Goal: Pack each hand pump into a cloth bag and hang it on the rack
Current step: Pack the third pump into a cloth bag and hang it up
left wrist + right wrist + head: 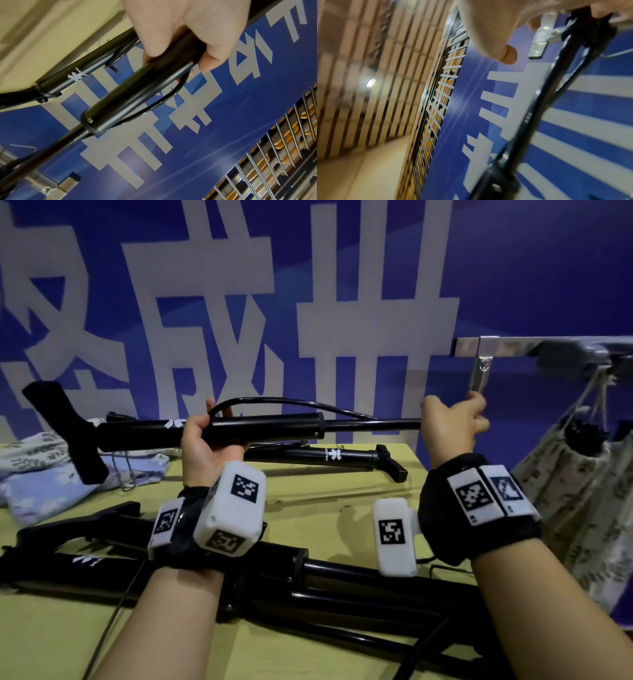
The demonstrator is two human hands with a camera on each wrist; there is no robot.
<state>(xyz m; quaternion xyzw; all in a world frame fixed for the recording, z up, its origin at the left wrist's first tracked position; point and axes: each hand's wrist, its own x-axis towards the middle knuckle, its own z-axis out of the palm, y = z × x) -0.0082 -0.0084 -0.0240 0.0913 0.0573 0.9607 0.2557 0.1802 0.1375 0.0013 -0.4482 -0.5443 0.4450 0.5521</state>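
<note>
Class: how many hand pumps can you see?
5 at least: the held pump, a far pump on the table, two piled pumps nearest, a bagged pump in the hung bag; the pile may hide more.

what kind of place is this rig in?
Likely a staged packing station, not a home: a yellow table strewn with hand pumps, a metal rack with a cloth bag hung, and a blue banner behind.

Your yellow-green surface [359, 498] carries folded cloth bags [51, 474], pale blue and leaf-printed, at its far left edge. One black pump [335, 457] lies along the far edge. Several more pumps [308, 577] lie piled across the near edge.
</note>
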